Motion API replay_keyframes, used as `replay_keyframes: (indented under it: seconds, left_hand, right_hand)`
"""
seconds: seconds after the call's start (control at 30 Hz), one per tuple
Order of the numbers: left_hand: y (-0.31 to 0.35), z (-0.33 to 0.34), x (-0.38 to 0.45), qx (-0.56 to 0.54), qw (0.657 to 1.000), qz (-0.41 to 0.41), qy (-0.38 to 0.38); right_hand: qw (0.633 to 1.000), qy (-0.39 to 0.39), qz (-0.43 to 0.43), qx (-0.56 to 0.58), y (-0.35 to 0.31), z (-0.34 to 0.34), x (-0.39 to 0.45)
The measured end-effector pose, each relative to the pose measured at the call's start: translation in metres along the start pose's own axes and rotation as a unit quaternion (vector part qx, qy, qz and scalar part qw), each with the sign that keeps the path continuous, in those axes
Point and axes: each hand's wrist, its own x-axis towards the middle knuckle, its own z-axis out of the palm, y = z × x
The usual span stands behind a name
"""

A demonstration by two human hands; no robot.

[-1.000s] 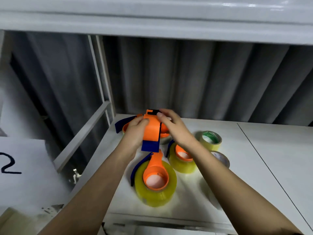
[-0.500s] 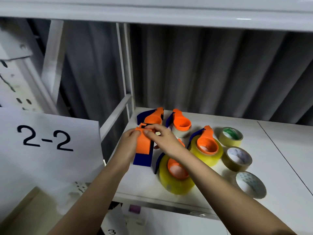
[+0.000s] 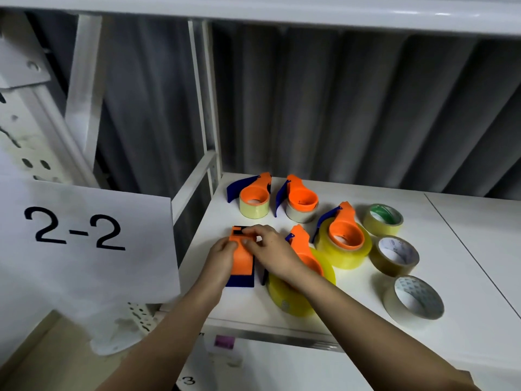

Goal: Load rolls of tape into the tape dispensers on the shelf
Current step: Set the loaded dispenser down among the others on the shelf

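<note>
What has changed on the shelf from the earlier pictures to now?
Both hands, left hand and right hand, brought the orange dispenser from the back down to the shelf front-left, keeping their grip. The loaded dispensers and loose rolls stayed put.

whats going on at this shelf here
A person is working on an orange and blue tape dispenser at the shelf's front left, gripping it with the left hand and right hand. Four more dispensers beside it already hold tape. Three loose rolls lie to the right.
</note>
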Motion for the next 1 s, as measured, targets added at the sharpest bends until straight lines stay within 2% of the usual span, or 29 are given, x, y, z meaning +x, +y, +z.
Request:
replay_keyframes:
  seconds: [0.17,0.3,0.43,0.53,0.63,0.7,0.87,1.0]
  left_hand:
    - [-0.011,0.005,0.005,0.006,1.000,0.006,-0.019]
    - [-0.014,0.004,0.008,0.025,0.999,0.013,-0.024]
    - [-0.016,-0.001,0.018,0.129,0.991,0.028,-0.018]
    - [-0.016,-0.002,0.017,0.192,0.979,0.063,0.033]
    - [-0.009,-0.001,0.012,0.266,0.945,0.159,0.107]
    - [0.002,0.003,0.013,0.310,0.917,0.214,0.129]
    - [0.030,0.026,0.020,0.391,0.863,0.297,0.119]
    - [0.043,0.048,0.029,0.463,0.825,0.311,0.094]
  right_hand:
    - [0.993,0.010,-0.016,-0.120,0.003,0.001,0.001]
    - [0.988,0.009,-0.024,-0.151,0.004,0.001,0.000]
    - [0.986,0.011,-0.027,-0.164,0.005,0.002,0.000]
    - [0.984,0.012,-0.030,-0.177,0.005,0.002,0.001]
    - [0.981,0.017,-0.037,-0.189,0.005,0.000,0.001]
    - [0.983,0.036,-0.043,-0.174,0.004,-0.006,0.001]
    - [0.982,0.100,-0.023,-0.156,0.007,-0.034,0.001]
    - [0.973,0.147,0.004,-0.180,0.021,-0.064,-0.003]
